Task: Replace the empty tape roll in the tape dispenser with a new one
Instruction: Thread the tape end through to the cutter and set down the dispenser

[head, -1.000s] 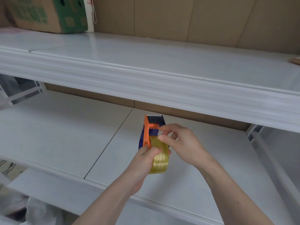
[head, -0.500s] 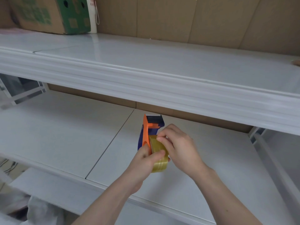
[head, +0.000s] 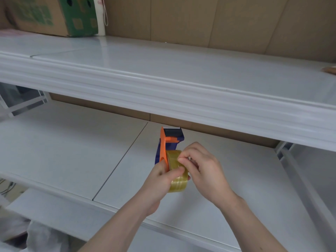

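An orange and dark blue tape dispenser (head: 167,144) is held upright over the lower white shelf (head: 72,151), its cutter end pointing away from me. A yellowish clear tape roll (head: 177,180) sits in its near end. My left hand (head: 160,180) grips the dispenser from the left, thumb pressed on the roll's rim. My right hand (head: 201,170) is curled against the roll's right side, with its fingertips pinching at the top of the roll. Whether a tape end is pinched is hidden by the fingers.
The upper white shelf (head: 181,84) overhangs just behind the dispenser. A brown and green cardboard box (head: 54,15) stands on that shelf at the far left. A brown object (head: 330,70) shows at the upper shelf's right edge. Crumpled plastic (head: 27,237) lies at the bottom left.
My right hand's fingers have shifted from the dispenser's orange arm down onto the top of the roll. The dispenser and my left hand stayed almost in place.
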